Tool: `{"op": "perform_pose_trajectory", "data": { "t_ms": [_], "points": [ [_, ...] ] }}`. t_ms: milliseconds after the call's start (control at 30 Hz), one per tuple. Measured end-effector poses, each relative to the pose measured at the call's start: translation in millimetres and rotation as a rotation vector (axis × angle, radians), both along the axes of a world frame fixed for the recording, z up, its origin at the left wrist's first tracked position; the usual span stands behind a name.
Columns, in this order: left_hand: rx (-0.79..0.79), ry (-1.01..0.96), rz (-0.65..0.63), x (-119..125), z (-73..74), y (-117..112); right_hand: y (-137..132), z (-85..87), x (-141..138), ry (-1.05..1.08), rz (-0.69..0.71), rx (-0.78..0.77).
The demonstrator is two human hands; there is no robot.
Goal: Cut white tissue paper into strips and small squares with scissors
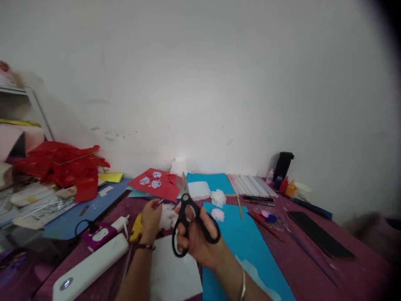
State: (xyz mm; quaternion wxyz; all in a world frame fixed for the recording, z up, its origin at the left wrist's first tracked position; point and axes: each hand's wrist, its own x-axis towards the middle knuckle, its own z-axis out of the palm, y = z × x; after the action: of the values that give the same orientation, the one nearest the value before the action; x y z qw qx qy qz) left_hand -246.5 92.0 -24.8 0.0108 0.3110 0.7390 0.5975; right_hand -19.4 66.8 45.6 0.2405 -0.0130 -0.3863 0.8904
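Observation:
My right hand grips black-handled scissors, with fingers through the loops and the blades pointing up and slightly apart. To its left, my left hand has its fingers curled in at the edge of crumpled white tissue paper; the fingertips are partly hidden. Beneath the hands lies a white sheet. A yellow object shows behind my left wrist. Just right of the scissors, a pale pink tissue puff rests on a blue sheet, with a white tissue puff beyond it.
A red card with several flower shapes lies at the back. On the left are a white power bank, a purple charger and red plastic. A phone, brushes and paint bottles occupy the right.

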Motion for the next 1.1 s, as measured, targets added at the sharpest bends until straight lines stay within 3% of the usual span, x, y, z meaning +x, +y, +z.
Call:
{"op": "perform_pose_trajectory", "data": {
  "t_ms": [100, 167, 267, 333, 400, 600, 633, 700, 767, 867, 1000, 1100],
  "points": [
    [-0.073, 0.08, -0.02, -1.1, 1.0, -4.0, -3.0, 25.1, 52.5, -0.081, -0.281, 0.263],
    [-0.094, 0.144, 0.001, 0.8, 3.7, -3.7, -1.9, 30.4, 88.3, -0.154, -0.461, 0.381],
    [-0.094, 0.249, -0.01, 10.4, 12.1, -1.2, 1.2, 21.0, 133.2, -0.238, -0.643, 0.407],
    [-0.111, 0.307, -0.097, 24.2, 20.4, -1.2, 4.1, 8.3, 153.6, -0.198, -0.68, 0.36],
    [-0.178, 0.362, -0.305, 44.9, 29.9, -3.2, 8.0, -4.8, 166.0, -0.114, -0.678, 0.303],
    [-0.513, 0.604, -1.269, 134.0, 52.3, -13.8, 17.4, -34.2, 176.3, 0.051, -0.669, 0.192],
    [-0.556, 0.678, -1.357, 149.5, 53.0, -15.0, 18.0, -37.7, 177.5, 0.058, -0.669, 0.191],
    [-0.633, 0.857, -1.366, 178.1, 51.2, -15.7, 18.5, -43.7, 181.3, 0.055, -0.682, 0.204],
    [-0.673, 1.001, -1.284, 201.6, 46.7, -14.0, 19.0, -48.1, 187.2, 0.051, -0.717, 0.226],
    [-0.719, 1.099, -1.208, 223.4, 40.9, -11.5, 20.6, -52.4, 198.6, 0.059, -0.767, 0.23],
    [-0.805, 1.159, -1.111, 224.0, 37.4, -22.5, 23.5, -57.3, 210.7, 0.081, -0.788, 0.181],
    [-0.784, 1.246, -1.129, 212.7, 30.8, -39.1, 24.8, -61.4, 210.3, 0.091, -0.787, 0.159]
  ]
}}
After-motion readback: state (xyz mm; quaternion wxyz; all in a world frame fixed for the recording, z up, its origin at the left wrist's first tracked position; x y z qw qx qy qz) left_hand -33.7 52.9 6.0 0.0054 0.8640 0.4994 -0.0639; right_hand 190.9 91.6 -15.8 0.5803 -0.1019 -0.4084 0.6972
